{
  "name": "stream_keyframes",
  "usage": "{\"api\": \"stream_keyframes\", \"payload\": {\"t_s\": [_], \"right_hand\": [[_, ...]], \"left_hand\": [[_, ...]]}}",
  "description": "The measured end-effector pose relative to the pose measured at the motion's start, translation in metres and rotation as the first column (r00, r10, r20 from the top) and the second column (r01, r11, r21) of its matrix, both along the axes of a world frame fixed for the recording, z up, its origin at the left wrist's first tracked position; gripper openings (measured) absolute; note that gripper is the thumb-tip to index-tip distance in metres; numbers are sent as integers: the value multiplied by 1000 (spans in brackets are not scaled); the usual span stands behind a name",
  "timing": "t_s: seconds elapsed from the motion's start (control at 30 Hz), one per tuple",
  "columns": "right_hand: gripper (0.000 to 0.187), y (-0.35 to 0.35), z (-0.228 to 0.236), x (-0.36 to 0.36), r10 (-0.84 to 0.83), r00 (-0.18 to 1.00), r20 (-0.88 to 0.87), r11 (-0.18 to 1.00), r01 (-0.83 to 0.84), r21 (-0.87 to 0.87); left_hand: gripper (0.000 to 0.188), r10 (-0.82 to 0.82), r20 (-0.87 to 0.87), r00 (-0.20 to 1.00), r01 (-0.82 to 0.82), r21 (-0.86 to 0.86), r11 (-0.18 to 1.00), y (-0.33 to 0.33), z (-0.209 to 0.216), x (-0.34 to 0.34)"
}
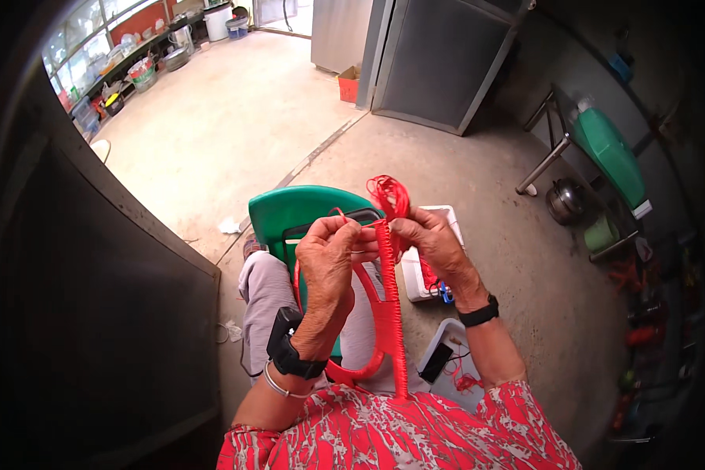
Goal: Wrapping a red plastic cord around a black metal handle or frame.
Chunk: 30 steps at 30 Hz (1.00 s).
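A red frame lies over my lap, with a straight bar (388, 294) wrapped closely in red cord and a curved red hoop (378, 356) joined to its left side. My left hand (327, 254) is closed, thumb and fingers pinching a thin strand of red cord (338, 211) left of the bar's upper end. On the other side, my right hand (432, 237) is closed at the bar's top on a looped bundle of red cord (388, 194), which sticks up above the fingers. Its fingertips behind the bar are partly hidden.
Beyond my hands stands a green plastic chair (294, 205). At my right are a white box (449, 223) with red material and a pale tray (456, 333) holding a phone (435, 363) and red cord. A dark panel (110, 298) rises on the left; a metal pot (564, 201) sits farther right.
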State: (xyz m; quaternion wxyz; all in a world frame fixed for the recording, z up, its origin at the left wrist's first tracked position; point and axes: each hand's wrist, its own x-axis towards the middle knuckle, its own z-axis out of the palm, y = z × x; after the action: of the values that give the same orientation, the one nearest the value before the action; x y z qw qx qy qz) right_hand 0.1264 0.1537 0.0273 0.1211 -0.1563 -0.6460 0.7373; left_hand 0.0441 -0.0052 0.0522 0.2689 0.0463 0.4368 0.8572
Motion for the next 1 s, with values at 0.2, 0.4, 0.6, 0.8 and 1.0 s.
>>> {"api": "stream_keyframes", "payload": {"t_s": [0.2, 0.4, 0.6, 0.8, 1.0], "right_hand": [[34, -29, -21, -27, 112, 986, -123, 971, -135, -196], [35, -48, -26, -40, -7, 979, -202, 927, -69, -370], [28, -62, -5, -37, 32, 978, -208, 900, -119, -419], [22, -55, 11, -31, 54, 997, 60, 995, -49, -87], [18, -4, 25, -24, -283, 959, 20, 808, 227, 544]], "left_hand": [[10, -38, -116, 993, 31, -56, 998, -6, -5, -4], [13, 102, -571, 815, -345, -335, 877, -16, -24, -7], [8, 134, -501, 855, -275, -220, 936, -20, -29, -15], [5, 112, -318, 942, -163, -137, 977, -22, -21, -13], [5, 226, -451, 864, -287, -72, 955, -17, -16, -9]]}}
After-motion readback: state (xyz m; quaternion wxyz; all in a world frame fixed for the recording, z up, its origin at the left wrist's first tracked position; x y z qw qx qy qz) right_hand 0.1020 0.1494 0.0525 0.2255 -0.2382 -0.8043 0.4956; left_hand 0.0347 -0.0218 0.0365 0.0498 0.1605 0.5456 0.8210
